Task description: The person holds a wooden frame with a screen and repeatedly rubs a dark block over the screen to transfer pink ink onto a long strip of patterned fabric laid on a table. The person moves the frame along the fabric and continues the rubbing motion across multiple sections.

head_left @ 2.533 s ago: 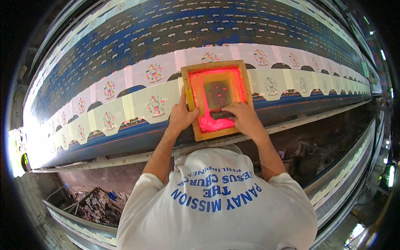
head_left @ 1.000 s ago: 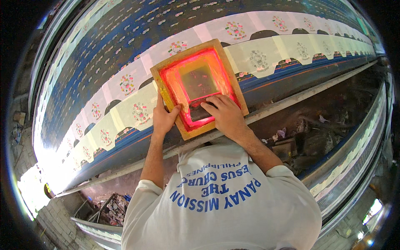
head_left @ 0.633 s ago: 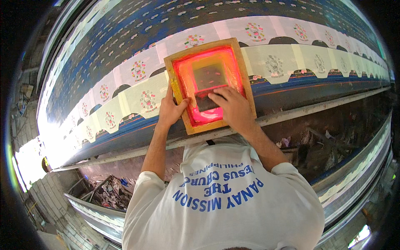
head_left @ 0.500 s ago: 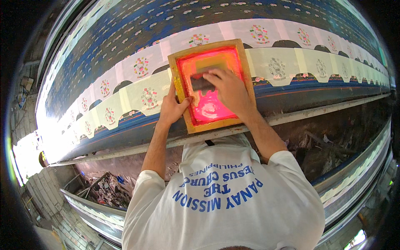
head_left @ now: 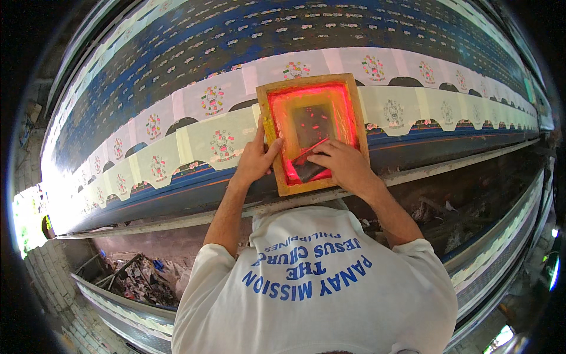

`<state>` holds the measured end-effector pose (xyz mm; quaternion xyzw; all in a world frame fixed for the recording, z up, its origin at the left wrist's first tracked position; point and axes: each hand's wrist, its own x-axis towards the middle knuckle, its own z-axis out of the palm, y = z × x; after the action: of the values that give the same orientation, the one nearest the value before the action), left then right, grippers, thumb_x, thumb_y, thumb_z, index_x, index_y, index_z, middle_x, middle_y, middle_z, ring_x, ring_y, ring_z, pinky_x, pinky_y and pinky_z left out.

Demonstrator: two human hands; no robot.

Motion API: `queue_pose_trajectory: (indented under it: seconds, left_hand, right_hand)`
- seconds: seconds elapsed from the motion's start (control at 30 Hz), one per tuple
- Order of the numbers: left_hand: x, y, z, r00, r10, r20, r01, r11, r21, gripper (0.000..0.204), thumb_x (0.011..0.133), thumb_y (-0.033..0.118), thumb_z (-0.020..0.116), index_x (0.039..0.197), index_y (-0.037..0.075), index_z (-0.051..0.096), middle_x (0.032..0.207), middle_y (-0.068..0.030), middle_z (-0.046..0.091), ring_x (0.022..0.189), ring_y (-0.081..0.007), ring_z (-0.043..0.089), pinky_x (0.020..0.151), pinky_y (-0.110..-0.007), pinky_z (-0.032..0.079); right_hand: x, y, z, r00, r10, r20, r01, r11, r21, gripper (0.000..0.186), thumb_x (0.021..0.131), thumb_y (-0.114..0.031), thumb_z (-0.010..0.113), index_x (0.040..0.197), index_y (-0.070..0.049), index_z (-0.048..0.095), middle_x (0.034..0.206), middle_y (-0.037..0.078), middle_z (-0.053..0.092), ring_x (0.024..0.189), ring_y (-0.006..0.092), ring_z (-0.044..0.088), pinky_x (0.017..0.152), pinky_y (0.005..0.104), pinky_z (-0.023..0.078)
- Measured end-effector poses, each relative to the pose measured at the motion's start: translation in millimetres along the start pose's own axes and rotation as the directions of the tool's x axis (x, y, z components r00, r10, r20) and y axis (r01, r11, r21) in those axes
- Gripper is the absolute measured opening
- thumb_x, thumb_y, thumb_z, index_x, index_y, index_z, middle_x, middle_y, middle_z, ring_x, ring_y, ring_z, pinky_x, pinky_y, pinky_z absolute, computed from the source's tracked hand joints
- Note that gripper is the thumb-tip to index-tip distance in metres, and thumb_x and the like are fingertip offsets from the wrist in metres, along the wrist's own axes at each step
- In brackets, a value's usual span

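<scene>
While the wooden-framed printing screen (head_left: 312,133) lies flat on the long bench (head_left: 177,194), close to its near edge, both hands work on it. The left hand (head_left: 254,159) rests against the frame's left side near its near corner, fingers spread along the wood and thumb pointing toward the mesh; its grip is loose, a flat press rather than a closed clasp. The right hand (head_left: 342,165) sits inside the frame at its near end, fingers curled down over a dark squeegee (head_left: 309,168), which it holds by the top; the blade stands on the mesh, slanted toward the frame's near left corner. The mesh glows red and orange, with a darker grey patch in the middle.

Under the frame runs a row of pale fabric pieces (head_left: 218,141) with scalloped upper edges, laid side by side along the near part of the bench toward both ends. Each bears a small round printed motif in red and green. Beyond them, toward the far edge, the bench surface is dark blue with many small pale marks (head_left: 283,29). Below the near edge, at the lower left, a heap of scraps (head_left: 138,280) lies on the floor.
</scene>
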<state>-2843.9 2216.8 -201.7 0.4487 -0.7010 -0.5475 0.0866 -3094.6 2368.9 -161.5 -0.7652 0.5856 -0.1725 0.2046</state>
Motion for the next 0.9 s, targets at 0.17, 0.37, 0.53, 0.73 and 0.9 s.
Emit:
queue_pose_trajectory:
  seconds: [0.17, 0.37, 0.53, 0.73, 0.9]
  left_hand:
    - [1.0, 0.1, -0.7, 1.0, 0.006, -0.007, -0.006, 0.998, 0.055, 0.1, 0.111, 0.042, 0.067, 0.179, 0.003, 0.006, 0.071, -0.0191, 0.075, 0.047, -0.027, 0.069, 0.047, -0.042, 0.058]
    - [-0.4, 4.5, -2.7, 1.0, -0.001, -0.009, 0.001, 0.999, 0.043, 0.1, 0.11, 0.043, 0.067, 0.178, 0.0, 0.007, 0.075, -0.0236, 0.077, 0.05, -0.0321, 0.073, 0.051, -0.045, 0.061]
    - [3.7, 6.2, -0.2, 1.0, -0.028, 0.005, 0.028, 0.993, 0.11, 0.101, 0.11, 0.045, 0.065, 0.174, -0.008, 0.009, 0.076, -0.0288, 0.076, 0.054, -0.0381, 0.074, 0.054, -0.049, 0.063]
    - [10.1, -21.1, 9.6, 0.997, 0.041, -0.058, -0.022, 0.956, 0.292, 0.095, 0.111, 0.044, 0.064, 0.173, -0.007, 0.013, 0.083, -0.0342, 0.076, 0.064, -0.0466, 0.075, 0.061, -0.057, 0.063]
    - [6.3, -12.2, 7.8, 0.993, 0.112, -0.033, -0.1, 0.96, 0.26, 0.088, 0.11, 0.038, 0.065, 0.167, -0.013, 0.023, 0.092, -0.0449, 0.071, 0.073, -0.0569, 0.073, 0.066, -0.064, 0.061]
  right_hand:
    - [-0.2, 13.5, 2.3, 0.988, 0.034, -0.151, -0.041, 0.998, -0.049, 0.049, 0.087, 0.002, 0.068, 0.133, -0.012, 0.078, 0.134, 0.008, 0.073, 0.129, 0.0329, 0.066, 0.112, 0.0456, 0.056]
    - [70.5, 68.9, -20.0, 0.953, 0.152, -0.263, -0.165, 0.986, -0.025, 0.051, 0.085, 0.008, 0.067, 0.132, -0.009, 0.078, 0.129, 0.013, 0.075, 0.127, 0.038, 0.067, 0.11, 0.0483, 0.056]
    - [80.2, 72.6, -36.1, 0.96, 0.238, -0.146, -0.233, 0.971, 0.056, 0.052, 0.081, 0.01, 0.069, 0.13, -0.007, 0.077, 0.128, 0.015, 0.076, 0.124, 0.0394, 0.069, 0.108, 0.0485, 0.056]
    - [11.9, 9.2, -6.9, 0.964, 0.213, -0.158, -0.223, 0.974, -0.046, 0.059, 0.085, 0.014, 0.066, 0.137, -0.012, 0.077, 0.136, 0.01, 0.075, 0.129, 0.0356, 0.068, 0.109, 0.047, 0.056]
    - [-17.1, -15.7, 2.2, 0.943, 0.317, -0.1, -0.314, 0.948, 0.044, 0.061, 0.084, 0.014, 0.062, 0.136, -0.012, 0.077, 0.137, 0.01, 0.075, 0.129, 0.0345, 0.068, 0.112, 0.0464, 0.055]
